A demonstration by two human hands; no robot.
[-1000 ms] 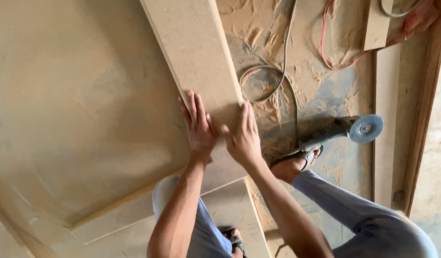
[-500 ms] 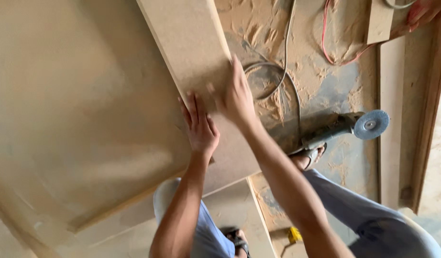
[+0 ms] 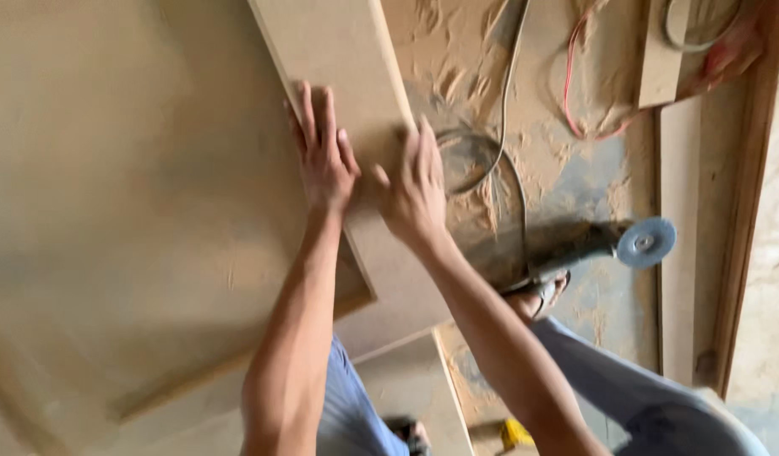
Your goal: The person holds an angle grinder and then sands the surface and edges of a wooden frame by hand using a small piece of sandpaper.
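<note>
Sawdust-covered floor (image 3: 575,169) lay at three o'clock; left hand (image 3: 324,160) and right hand (image 3: 413,190) pressed flat, fingers open, on the long tan fibreboard strip (image 3: 339,51), right hand at its edge.

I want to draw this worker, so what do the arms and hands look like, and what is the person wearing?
Both arms are bare up to the picture's edge, with no sleeves in view. The left hand and right hand wear no gloves, and no rings or watch can be seen. Lower down, the person wears light blue trousers and a sandal.

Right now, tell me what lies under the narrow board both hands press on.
The narrow board rests on a wide fibreboard sheet and overhangs the sawdust-covered floor. What is directly beneath it is hidden.
</note>
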